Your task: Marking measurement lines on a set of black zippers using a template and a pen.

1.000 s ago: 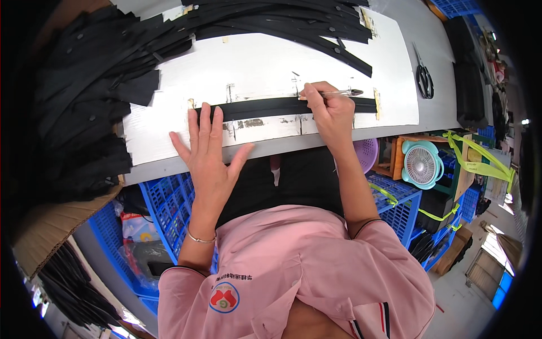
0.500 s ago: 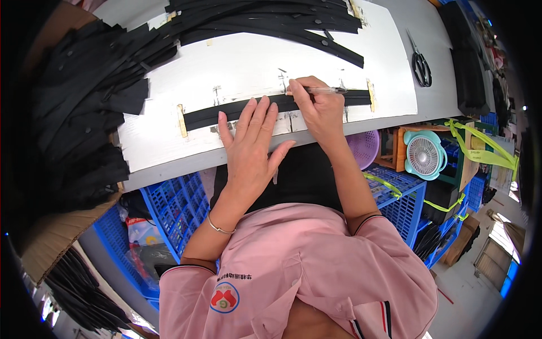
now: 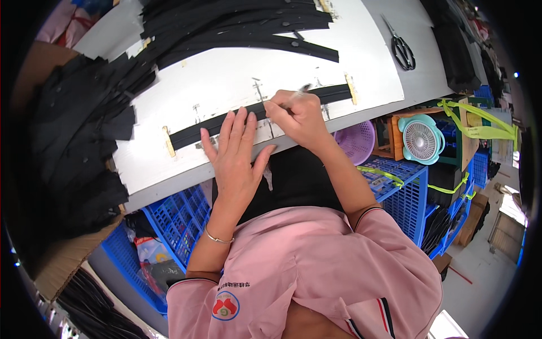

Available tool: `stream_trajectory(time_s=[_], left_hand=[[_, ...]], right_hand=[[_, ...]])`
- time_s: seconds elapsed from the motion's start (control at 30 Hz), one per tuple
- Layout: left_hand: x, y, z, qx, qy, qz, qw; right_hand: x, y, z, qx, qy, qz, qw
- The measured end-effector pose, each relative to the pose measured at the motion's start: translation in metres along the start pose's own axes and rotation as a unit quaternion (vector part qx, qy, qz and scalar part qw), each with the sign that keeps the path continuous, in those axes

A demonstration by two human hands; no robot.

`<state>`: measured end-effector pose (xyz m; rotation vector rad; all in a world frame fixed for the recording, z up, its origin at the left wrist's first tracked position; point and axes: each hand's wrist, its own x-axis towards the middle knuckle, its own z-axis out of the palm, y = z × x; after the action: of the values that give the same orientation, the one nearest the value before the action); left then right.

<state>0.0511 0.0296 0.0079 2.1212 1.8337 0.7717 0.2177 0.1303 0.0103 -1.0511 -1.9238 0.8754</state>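
Black strip [image 3: 333, 92], lying flat along the near side of the white board [image 3: 214, 73]. Since a second ago, moved in from the strip's left end toward the board's middle with the left hand [image 3: 234, 161], fingers spread and pressed flat. With the right hand [image 3: 299, 116], pinching a pen [image 3: 305, 88], now across the strip near the board's central dark line [image 3: 258, 87]. Likely steadier right beside the pen; tip hidden, so cannot tell about contact.

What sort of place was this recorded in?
Probably a garment or textile workshop: a black strip lies on a marked white board, many similar strips are heaped beyond it, and scissors lie on the same table.
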Motion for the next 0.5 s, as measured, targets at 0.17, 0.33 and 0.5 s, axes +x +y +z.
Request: stream_trajectory(time_s=[0.17, 0.33, 0.5], left_hand=[[0.000, 0.001, -0.002, 0.014, -0.003, -0.004, 1.000], [0.002, 0.009, 0.001, 0.000, 0.008, -0.027, 1.000], [0.029, 0.034, 0.014, -0.068, 0.080, -0.029, 0.994]], right_hand=[[-0.006, 0.002, -0.047, 0.162, 0.155, 0.041, 0.974], [-0.007, 0.036, -0.075, 0.046, 0.188, 0.117, 0.974], [-0.009, 0.041, -0.075, 0.048, 0.166, 0.115, 0.978]])
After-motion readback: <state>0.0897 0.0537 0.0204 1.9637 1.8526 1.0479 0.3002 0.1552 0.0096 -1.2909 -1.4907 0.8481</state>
